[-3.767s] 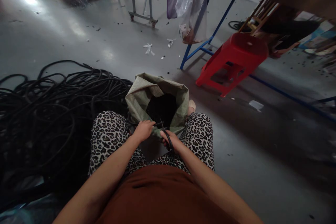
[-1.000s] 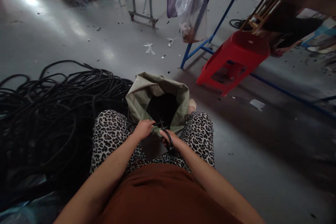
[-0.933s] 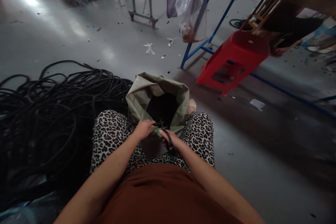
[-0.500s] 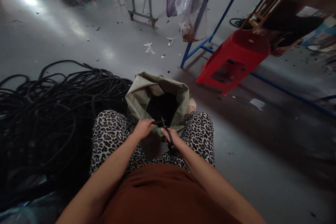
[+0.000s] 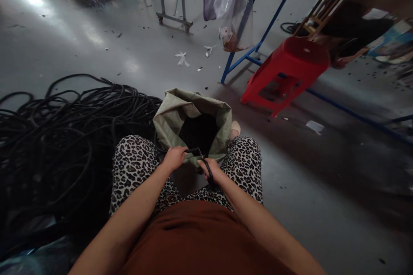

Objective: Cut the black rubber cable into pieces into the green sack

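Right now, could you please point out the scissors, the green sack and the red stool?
scissors (image 5: 209,175): head view, black handle loop.
green sack (image 5: 171,114): head view, left wall.
red stool (image 5: 298,58): head view, seat top.

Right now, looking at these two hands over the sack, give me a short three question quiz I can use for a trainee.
1. True or false: the right hand holds scissors.
2. What does the left hand grip? A) a black cord B) a red stool C) a plastic bag
3. Fill in: the big pile of black cable lies on the person's ___ side.

Key
1. True; the black handles loop round its fingers.
2. A; the black cord runs from that hand toward the scissors, above the open green sack.
3. Left; the red stool stands to the right, further off.
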The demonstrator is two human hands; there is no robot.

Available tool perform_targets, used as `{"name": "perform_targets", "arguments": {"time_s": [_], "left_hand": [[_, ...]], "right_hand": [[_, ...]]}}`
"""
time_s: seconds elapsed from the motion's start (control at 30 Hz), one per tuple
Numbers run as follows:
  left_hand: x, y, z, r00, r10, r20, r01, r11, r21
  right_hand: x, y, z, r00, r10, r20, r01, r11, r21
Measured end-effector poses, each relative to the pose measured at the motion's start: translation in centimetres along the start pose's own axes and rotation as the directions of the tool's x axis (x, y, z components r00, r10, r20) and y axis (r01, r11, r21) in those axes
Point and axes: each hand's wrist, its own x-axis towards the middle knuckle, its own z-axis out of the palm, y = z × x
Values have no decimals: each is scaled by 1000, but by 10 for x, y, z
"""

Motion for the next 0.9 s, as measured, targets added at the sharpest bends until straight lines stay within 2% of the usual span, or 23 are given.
{"name": "perform_targets", "arguments": {"time_s": [0.13, 0.43, 0.9], "left_hand": [[1, -1, 0, 999, -38, -3, 38, 999, -16], [1, -1, 1, 998, -19, -59, 15, 997, -71], [-3, 7, -2, 998, 54, -21, -54, 998, 16]], "right_hand": [[-3, -4, -2, 999, 23, 28, -24, 999, 37], [-7, -3, -3, 982, -9, 188, -2, 998, 58], [1, 3, -1, 977, 11, 212, -27, 997, 73]]}}
